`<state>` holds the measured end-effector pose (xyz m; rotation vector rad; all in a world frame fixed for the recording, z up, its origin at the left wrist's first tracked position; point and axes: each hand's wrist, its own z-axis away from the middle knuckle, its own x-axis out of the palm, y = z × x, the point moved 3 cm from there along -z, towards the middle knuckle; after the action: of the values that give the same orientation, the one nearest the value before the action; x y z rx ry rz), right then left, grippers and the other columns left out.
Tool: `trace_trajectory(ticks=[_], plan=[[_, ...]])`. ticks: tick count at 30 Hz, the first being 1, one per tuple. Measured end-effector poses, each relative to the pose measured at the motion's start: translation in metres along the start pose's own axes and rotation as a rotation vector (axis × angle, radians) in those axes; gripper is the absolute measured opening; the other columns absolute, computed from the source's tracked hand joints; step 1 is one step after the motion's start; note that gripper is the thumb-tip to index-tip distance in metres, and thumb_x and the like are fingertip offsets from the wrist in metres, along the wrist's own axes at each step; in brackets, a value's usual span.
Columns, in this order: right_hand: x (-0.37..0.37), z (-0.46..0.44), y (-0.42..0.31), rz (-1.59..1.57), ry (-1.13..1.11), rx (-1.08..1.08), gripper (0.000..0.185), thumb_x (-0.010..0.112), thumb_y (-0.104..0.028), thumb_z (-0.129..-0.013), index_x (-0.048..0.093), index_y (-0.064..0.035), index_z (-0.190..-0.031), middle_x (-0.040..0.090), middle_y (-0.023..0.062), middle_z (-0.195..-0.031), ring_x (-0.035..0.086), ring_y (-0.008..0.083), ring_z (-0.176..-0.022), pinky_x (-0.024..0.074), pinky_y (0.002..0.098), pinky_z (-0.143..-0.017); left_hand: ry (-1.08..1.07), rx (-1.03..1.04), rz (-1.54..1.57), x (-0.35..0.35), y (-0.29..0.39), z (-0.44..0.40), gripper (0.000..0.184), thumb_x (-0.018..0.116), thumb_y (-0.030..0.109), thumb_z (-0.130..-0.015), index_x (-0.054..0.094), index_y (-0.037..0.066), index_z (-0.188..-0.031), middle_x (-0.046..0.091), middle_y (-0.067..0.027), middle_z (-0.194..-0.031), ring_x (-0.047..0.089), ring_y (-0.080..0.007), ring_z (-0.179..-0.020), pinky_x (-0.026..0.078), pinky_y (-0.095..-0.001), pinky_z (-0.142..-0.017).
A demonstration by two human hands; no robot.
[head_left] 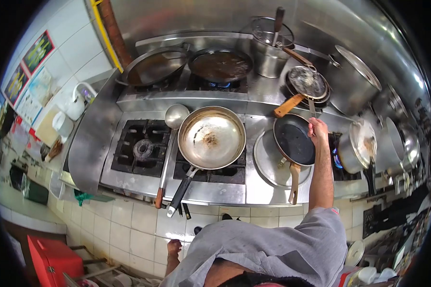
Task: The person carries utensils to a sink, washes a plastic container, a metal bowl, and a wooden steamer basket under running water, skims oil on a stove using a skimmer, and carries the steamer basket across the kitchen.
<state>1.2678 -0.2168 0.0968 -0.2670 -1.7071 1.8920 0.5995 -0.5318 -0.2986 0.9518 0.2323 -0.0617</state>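
Note:
My right hand [317, 130] is closed around the metal handle of a mesh skimmer [307, 80]. The skimmer's round head rests over or just above dark pans at the back right; contact I cannot tell. Below the hand, a black frying pan [292, 138] with a wooden handle sits on a large round metal lid [264, 165]. My left hand [174, 247] hangs low beside my body, over the floor, fingers curled with nothing visible in them. Nearest in front is a steel frying pan [211, 138] on a burner. A long ladle [176, 116] lies along its left side.
Two wide pans of oil, a left one [155, 67] and a right one [220, 64], stand on the back burners, a blue flame under the right. A pot [270, 62] holds a strainer. Another pan [357, 148] sits over a flame at right, near large pots [354, 81].

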Motion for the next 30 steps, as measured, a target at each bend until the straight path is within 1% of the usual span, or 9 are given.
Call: trace_trajectory(ticks=[3, 9, 12, 13, 15, 18, 21, 24, 30], plan=[[-0.005, -0.039, 0.019, -0.035, 0.036, 0.007, 0.007, 0.052, -0.010, -0.078, 0.050, -0.0068, -0.073, 0.047, -0.0007, -0.050, 0.037, 0.0082, -0.034, 0.0301, 0.0216, -0.033, -0.012, 0.165, 0.015, -0.003, -0.025, -0.003, 0.028, 0.054, 0.019, -0.067, 0.057, 0.003, -0.090, 0.058, -0.0042, -0.069, 0.056, -0.0136, -0.058, 0.042, -0.0264, -0.046], [-0.029, -0.099, 0.051, 0.172, 0.040, -0.044, 0.020, 0.059, -0.021, -0.079, 0.049, -0.0078, -0.067, 0.044, 0.0017, -0.050, 0.042, 0.0095, -0.039, 0.0324, 0.0203, -0.031, 0.252, -0.224, 0.266, -0.023, -0.037, 0.031, 0.023, 0.052, 0.015, -0.069, 0.057, 0.000, -0.087, 0.058, -0.0061, -0.064, 0.054, -0.0133, -0.052, 0.041, -0.0240, -0.040], [-0.050, -0.104, 0.029, 1.447, 0.557, -0.366, 0.059, 0.055, -0.054, -0.073, 0.057, 0.0028, -0.087, 0.059, 0.0164, -0.076, 0.059, 0.0298, -0.065, 0.0465, 0.0438, -0.052, 0.358, -0.320, 0.254, -0.051, -0.058, 0.038, 0.018, 0.048, 0.006, -0.070, 0.058, 0.001, -0.084, 0.058, -0.0069, -0.065, 0.052, -0.0129, -0.050, 0.040, -0.0238, -0.040], [0.014, -0.016, 0.001, 1.506, 0.772, -0.211, 0.069, 0.049, -0.064, -0.070, 0.056, -0.0032, -0.102, 0.056, 0.0217, -0.097, 0.058, 0.0360, -0.081, 0.0466, 0.0475, -0.062, 0.393, -0.342, 0.316, -0.061, -0.062, 0.043, 0.019, 0.050, 0.005, -0.069, 0.059, 0.002, -0.085, 0.058, -0.0073, -0.065, 0.052, -0.0132, -0.049, 0.040, -0.0249, -0.039], [0.067, 0.048, -0.007, 1.364, 0.926, -0.450, 0.049, 0.052, -0.047, -0.075, 0.055, -0.0102, -0.107, 0.053, 0.0200, -0.101, 0.056, 0.0372, -0.086, 0.0449, 0.0493, -0.069, 0.420, -0.364, 0.384, -0.084, -0.079, 0.047, 0.018, 0.050, 0.005, -0.068, 0.059, 0.003, -0.084, 0.058, -0.0072, -0.065, 0.052, -0.0133, -0.050, 0.040, -0.0250, -0.039], [0.135, 0.080, 0.000, 1.070, 0.695, -1.016, 0.028, 0.049, -0.018, -0.076, 0.058, -0.0056, -0.100, 0.059, 0.0161, -0.093, 0.058, 0.0271, -0.082, 0.0467, 0.0391, -0.070, 0.361, -0.491, 0.419, -0.131, -0.099, 0.053, 0.013, 0.050, 0.008, -0.073, 0.059, 0.005, -0.081, 0.061, -0.0072, -0.073, 0.058, -0.0165, -0.058, 0.042, -0.0272, -0.042], [0.248, 0.102, 0.016, 0.363, 0.173, -0.909, 0.021, 0.043, 0.002, -0.074, 0.058, -0.0021, -0.087, 0.057, 0.0035, -0.080, 0.054, 0.0126, -0.074, 0.0459, 0.0226, -0.069, 0.303, -0.382, 0.452, -0.198, -0.113, 0.057, 0.019, 0.046, 0.016, -0.076, 0.058, 0.004, -0.083, 0.061, -0.0098, -0.077, 0.060, -0.0212, -0.067, 0.045, -0.0317, -0.049], [0.414, 0.200, 0.018, 0.428, -0.040, -1.096, 0.014, 0.042, 0.005, -0.069, 0.053, -0.0037, -0.068, 0.050, -0.0011, -0.063, 0.044, 0.0089, -0.060, 0.0357, 0.0210, -0.053, 0.377, -0.235, 0.439, -0.284, -0.113, 0.060, 0.026, 0.039, 0.025, -0.079, 0.057, 0.005, -0.080, 0.060, -0.0074, -0.074, 0.058, -0.0182, -0.067, 0.044, -0.0317, -0.054], [0.648, 0.309, 0.053, 0.422, -0.581, -1.105, 0.010, 0.044, 0.001, -0.072, 0.053, -0.0008, -0.073, 0.048, -0.0007, -0.063, 0.043, 0.0057, -0.059, 0.0368, 0.0201, -0.055, 0.660, -0.121, 0.619, -0.417, -0.083, 0.063, 0.012, 0.045, 0.012, -0.076, 0.055, 0.007, -0.071, 0.057, -0.0034, -0.068, 0.052, -0.0122, -0.061, 0.039, -0.0248, -0.053]])
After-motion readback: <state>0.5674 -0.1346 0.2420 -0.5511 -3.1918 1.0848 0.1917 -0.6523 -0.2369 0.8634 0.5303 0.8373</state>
